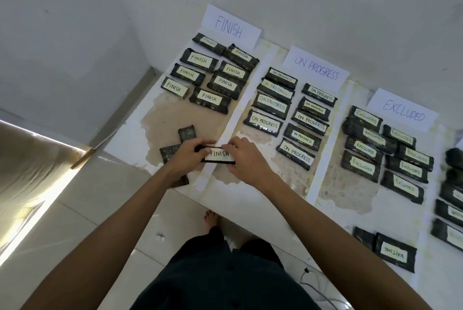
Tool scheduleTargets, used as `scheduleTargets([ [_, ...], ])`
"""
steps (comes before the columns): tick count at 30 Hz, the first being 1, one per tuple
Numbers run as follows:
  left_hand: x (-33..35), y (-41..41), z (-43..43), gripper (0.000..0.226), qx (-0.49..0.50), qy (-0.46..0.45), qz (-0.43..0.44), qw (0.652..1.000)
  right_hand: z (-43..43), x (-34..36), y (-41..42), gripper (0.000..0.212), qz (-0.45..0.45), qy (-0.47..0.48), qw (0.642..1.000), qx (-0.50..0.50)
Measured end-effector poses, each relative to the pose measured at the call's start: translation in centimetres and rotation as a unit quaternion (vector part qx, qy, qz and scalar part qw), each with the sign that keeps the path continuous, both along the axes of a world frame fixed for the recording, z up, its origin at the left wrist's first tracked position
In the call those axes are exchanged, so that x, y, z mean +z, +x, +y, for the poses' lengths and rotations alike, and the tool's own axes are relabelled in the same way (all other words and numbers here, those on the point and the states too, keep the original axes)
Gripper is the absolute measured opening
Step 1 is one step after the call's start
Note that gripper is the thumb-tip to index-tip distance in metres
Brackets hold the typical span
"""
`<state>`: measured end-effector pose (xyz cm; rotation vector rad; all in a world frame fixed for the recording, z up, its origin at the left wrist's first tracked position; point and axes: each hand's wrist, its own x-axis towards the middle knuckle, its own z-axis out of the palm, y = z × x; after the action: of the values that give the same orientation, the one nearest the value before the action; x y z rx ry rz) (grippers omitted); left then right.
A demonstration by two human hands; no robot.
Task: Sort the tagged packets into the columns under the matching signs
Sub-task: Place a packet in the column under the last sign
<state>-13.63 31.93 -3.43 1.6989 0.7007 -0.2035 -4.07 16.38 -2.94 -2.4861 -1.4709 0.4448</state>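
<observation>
Tagged packets: one marked FINISH [220, 155] held at both ends, left hand [190, 155] and right hand [244, 157], each grip closed on it, above the desk [250, 192] near the FINISH column's foot. Filed: FINISH sign [229, 26] eight; ON PROGRESS nine; EXCLUDED about nine. Outstanding, by judgement: face-down packets [186, 132] beside the left hand; WAITING packet [395, 252] at near edge.

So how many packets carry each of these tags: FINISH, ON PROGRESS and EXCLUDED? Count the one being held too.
FINISH packets: 9, counting the held packet between the left hand and the right hand
ON PROGRESS packets: 9
EXCLUDED packets: 8
Total: 26
</observation>
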Motion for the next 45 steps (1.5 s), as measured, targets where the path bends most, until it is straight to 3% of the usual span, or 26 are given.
scheduleTargets([
  [6, -0.4, 2.6, 3.9, 0.035, 0.152, 0.062, -0.004, 0.986, 5.6, -0.4, 2.8, 0.044, 0.017, 0.0, 0.999, -0.047],
  [9, -1.0, 3.6, 6.2, 0.041, 0.176, 0.096, 0.011, 0.98, 8.4, -1.5, 4.5, 0.039, 0.02, -0.014, 0.996, -0.088],
  [17, -3.8, 3.8, 8.6, 0.046, 0.131, 0.183, 0.093, 0.97, 12.1, -3.9, 5.4, 0.04, 0.02, -0.072, 0.993, -0.096],
  [22, -3.4, 3.3, 6.2, 0.053, 0.04, 0.3, 0.168, 0.938, 11.8, -3.9, 4.9, 0.049, 0.018, -0.072, 0.992, -0.105],
  [29, -3.1, 4.1, 3.1, 0.058, -0.018, 0.352, 0.236, 0.906, 9.8, -1.8, 3.4, 0.046, 0.019, 0.016, 0.989, -0.145],
  [32, -2.9, 4.6, 3.0, 0.055, -0.009, 0.324, 0.236, 0.916, 8.5, -1.0, 2.9, 0.045, 0.028, 0.042, 0.987, -0.15],
  [34, -2.3, 4.7, 3.4, 0.053, 0.022, 0.266, 0.207, 0.941, 7.8, -0.6, 2.7, 0.047, 0.06, 0.05, 0.985, -0.154],
  [36, -1.4, 4.6, 4.2, 0.054, 0.082, 0.146, 0.146, 0.975, 7.3, 0.0, 2.4, 0.045, 0.122, 0.056, 0.977, -0.164],
  [38, -0.5, 4.1, 4.9, 0.054, 0.163, 0.006, 0.083, 0.983, 7.2, 0.8, 2.1, 0.04, 0.19, 0.045, 0.963, -0.183],
  [41, 0.4, 2.6, 5.3, 0.049, 0.287, -0.197, 0.014, 0.937, 7.1, 1.6, 1.3, 0.042, 0.312, 0.031, 0.922, -0.228],
  [45, 0.8, 0.8, 4.9, 0.041, 0.337, -0.273, -0.034, 0.9, 6.8, 1.6, 0.6, 0.038, 0.381, 0.043, 0.893, -0.235],
])
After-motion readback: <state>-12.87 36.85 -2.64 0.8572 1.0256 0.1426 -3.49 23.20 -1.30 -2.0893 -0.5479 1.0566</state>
